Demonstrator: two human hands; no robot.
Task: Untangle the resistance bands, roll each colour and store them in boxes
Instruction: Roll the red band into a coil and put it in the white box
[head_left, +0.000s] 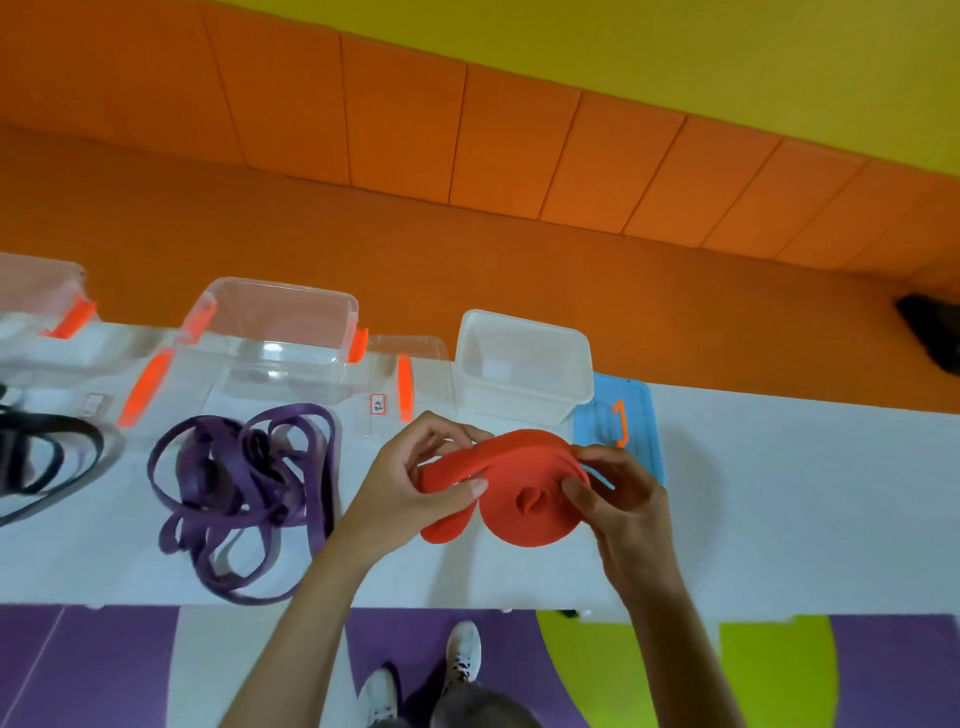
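A red resistance band (524, 499) is wound into a thick roll just above the white table. My right hand (618, 493) grips the roll's right side. My left hand (421, 478) pinches the band's loose end at the roll's left. A purple band (244, 483) lies in a loose tangle on the table to the left. A black band (36, 457) lies at the far left edge, partly cut off. Behind the roll stands an open white box (524, 364). A clear box (275, 343) with orange clips stands behind the purple band.
A blue lid (631, 421) with an orange handle lies right of the white box. Another clear box (41, 296) sits far left, and clear lids (410, 379) lie between the boxes. The table's near edge (467, 605) runs above my shoes. An orange padded wall rises behind.
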